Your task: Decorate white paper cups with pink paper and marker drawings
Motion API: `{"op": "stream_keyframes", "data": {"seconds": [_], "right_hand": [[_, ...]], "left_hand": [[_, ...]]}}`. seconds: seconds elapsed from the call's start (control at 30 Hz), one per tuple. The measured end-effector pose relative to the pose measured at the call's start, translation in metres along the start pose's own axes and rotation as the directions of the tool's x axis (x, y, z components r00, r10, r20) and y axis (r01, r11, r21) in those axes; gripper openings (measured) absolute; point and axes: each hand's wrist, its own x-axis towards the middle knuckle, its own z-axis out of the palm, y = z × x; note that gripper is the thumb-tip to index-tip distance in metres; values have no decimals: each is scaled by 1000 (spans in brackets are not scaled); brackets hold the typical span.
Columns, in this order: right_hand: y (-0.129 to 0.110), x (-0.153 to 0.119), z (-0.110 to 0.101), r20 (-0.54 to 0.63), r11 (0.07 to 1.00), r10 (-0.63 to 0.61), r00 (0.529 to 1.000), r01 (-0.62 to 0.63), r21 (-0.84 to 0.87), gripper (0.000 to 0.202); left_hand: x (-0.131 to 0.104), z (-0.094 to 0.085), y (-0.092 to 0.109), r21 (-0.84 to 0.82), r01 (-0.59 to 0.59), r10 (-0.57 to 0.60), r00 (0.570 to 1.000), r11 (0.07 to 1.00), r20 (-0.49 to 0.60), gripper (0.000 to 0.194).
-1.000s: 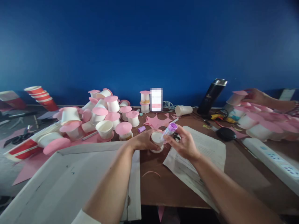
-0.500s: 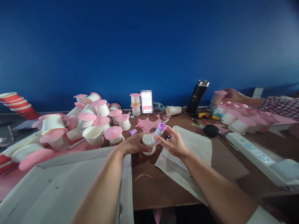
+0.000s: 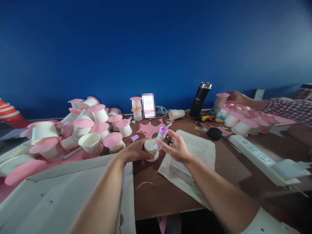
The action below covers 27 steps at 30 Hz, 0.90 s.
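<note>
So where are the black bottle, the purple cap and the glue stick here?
Black bottle (image 3: 199, 102): head view, on its dark body.
Purple cap (image 3: 134, 138): head view, on its side.
Glue stick (image 3: 161, 134): head view, on its upper barrel.

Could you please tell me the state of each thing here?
Glue stick: uncapped, in right hand
Purple cap: off, lying down
Held cup: base up, in left hand
Flask: closed
White cup stack: on its side
Power strip: adapter plugged in
Open cup: mouth up

the red paper cups (image 3: 12, 113) are cut off by the left edge; the upright white rectangle (image 3: 148, 105) at centre is pixelated.
</note>
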Motion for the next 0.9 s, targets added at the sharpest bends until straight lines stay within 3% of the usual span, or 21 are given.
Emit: {"op": "stream_keyframes", "data": {"seconds": [0.1, 0.17, 0.3, 0.37, 0.47, 0.57, 0.7, 0.8, 0.9], "right_hand": [[4, 3, -1, -128, 996, 28, 991, -39, -84, 24], [6, 5, -3, -176, 996, 60, 983, -69, -48, 32], [7, 3, -3, -159, 995, 74, 985, -62, 79, 39], [4, 1, -1, -132, 997, 44, 990, -35, 73, 33], [0, -1, 2, -78, 999, 16, 997, -13, 33, 32], [-1, 0, 3, -71, 999, 2, 997, -5, -32, 27], [7, 4, 0, -152, 987, 37, 988, -60, -150, 21], [14, 5, -2, -200, 993, 89, 976, -103, -65, 28], [15, 3, -1, -160, 992, 95, 983, -81, 93, 35]], "left_hand": [[2, 0, -3, 6, -4, 4, 999, 1000, -52, 60], [3, 1, -5, -9, 20, -21, 997, 1000, -75, 65], [2, 1, -6, -74, -29, 27, 999, 997, -26, 76], [1, 0, -6, -97, -68, 68, 998, 993, 1, 78], [1, -1, -5, -72, -39, 41, 999, 997, 24, 70], [3, -2, -6, 9, -55, 55, 998, 998, -8, 59], [4, -1, -8, 120, -43, 55, 994, 992, -99, 61], [6, 0, -10, 142, -22, 42, 989, 990, -142, 63], [8, 1, -11, 118, -94, 107, 989, 989, -106, 65]]}}
